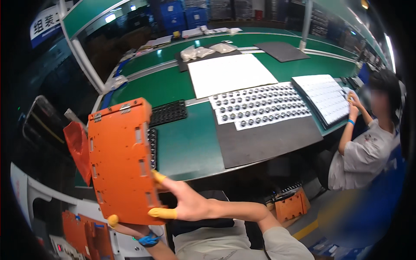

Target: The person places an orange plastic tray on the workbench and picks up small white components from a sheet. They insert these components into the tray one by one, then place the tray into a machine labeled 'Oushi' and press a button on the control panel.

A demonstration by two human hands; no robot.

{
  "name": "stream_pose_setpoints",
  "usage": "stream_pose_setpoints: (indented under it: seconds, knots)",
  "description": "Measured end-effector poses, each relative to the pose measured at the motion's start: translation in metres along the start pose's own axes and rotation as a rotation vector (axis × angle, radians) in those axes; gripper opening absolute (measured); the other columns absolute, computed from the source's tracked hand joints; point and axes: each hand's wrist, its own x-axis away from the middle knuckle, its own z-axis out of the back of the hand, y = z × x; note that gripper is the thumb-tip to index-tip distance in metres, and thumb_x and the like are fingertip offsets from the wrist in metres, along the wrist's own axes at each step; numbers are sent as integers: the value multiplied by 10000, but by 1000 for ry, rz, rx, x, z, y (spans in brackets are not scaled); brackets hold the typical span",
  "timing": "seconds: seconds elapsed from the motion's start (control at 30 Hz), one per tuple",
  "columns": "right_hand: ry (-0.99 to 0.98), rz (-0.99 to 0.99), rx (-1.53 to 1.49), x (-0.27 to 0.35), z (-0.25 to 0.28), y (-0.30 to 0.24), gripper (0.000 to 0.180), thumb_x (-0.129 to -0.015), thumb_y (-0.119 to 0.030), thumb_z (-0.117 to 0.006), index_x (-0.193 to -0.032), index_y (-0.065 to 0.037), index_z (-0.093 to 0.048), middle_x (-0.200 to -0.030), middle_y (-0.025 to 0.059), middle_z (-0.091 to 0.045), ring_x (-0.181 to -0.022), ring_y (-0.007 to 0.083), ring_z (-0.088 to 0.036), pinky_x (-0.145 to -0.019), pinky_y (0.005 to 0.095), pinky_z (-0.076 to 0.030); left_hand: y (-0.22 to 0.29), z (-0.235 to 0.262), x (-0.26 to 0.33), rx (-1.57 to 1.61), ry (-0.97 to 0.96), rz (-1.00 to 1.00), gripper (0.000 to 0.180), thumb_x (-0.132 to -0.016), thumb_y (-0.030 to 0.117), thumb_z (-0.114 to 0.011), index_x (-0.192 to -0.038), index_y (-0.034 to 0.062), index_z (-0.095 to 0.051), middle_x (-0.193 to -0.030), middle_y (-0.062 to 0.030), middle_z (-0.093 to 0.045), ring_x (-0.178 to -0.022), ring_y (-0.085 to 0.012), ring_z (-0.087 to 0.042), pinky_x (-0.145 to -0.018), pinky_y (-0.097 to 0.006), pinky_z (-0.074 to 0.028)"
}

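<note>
I hold a flat orange plate (121,160) with metal hinges and slots, tilted up in front of me at the left. My right hand (186,201), yellow cots on its fingertips, grips the plate's right lower edge between thumb and forefinger. My left hand (130,229), with a blue wristband, supports the bottom edge from beneath and is mostly hidden; one yellow-capped fingertip shows at the corner. Behind the plate a black tray (169,112) lies on the green table (182,143).
On the table lie a white sheet (229,73), sheets bearing rows of small dark round parts (260,106) and a dark grey mat (264,141). A seated co-worker (364,151) handles a white tray (325,97) at the right. More orange plates (86,234) stand lower left.
</note>
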Motion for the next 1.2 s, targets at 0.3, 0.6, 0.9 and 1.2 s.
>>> stream_pose_setpoints:
  seconds: [0.3, 0.6, 0.9, 1.2]
  knots:
    - [-446, 96, 31, -65, -32, 73, 618, -933, -260, -701, -1433, 37, -491, -1253, 217, -676, -1176, 358, -649, -1009, 408, -493, 156, -3, 105, -550, 779, -660, 710, -967, 537, -442, -1501, 70, -396, -1485, -169, -472, -1309, -345, -521, -1076, -505, -462]
    - [211, -34, 1010, -75, 70, 165, 697, -901, -272, -727, -1451, 38, -431, -1412, 243, -528, -1359, 405, -452, -1178, 646, -194, 270, -29, 269, -383, 980, -835, 603, -851, 282, -618, -1403, 53, -536, -1407, -149, -576, -1261, -370, -573, -1040, -539, -493]
    - [-35, -299, 1202, -42, 72, 173, 834, -918, -330, -702, -1535, 53, -292, -1604, 258, -291, -1534, 397, -166, -1256, 500, -95, 317, 31, 374, -223, 1153, -1123, 387, -863, 231, -648, -1226, 95, -662, -1297, -76, -678, -1181, -281, -623, -1002, -447, -502]
    - [-146, -177, 1250, -25, 85, 164, 732, -929, -304, -682, -1494, 51, -382, -1579, 244, -349, -1523, 387, -213, -1250, 496, -146, 379, 81, 352, -307, 1158, -1058, 426, -788, 219, -694, -1177, 49, -666, -1202, -103, -700, -1128, -325, -642, -969, -461, -519]
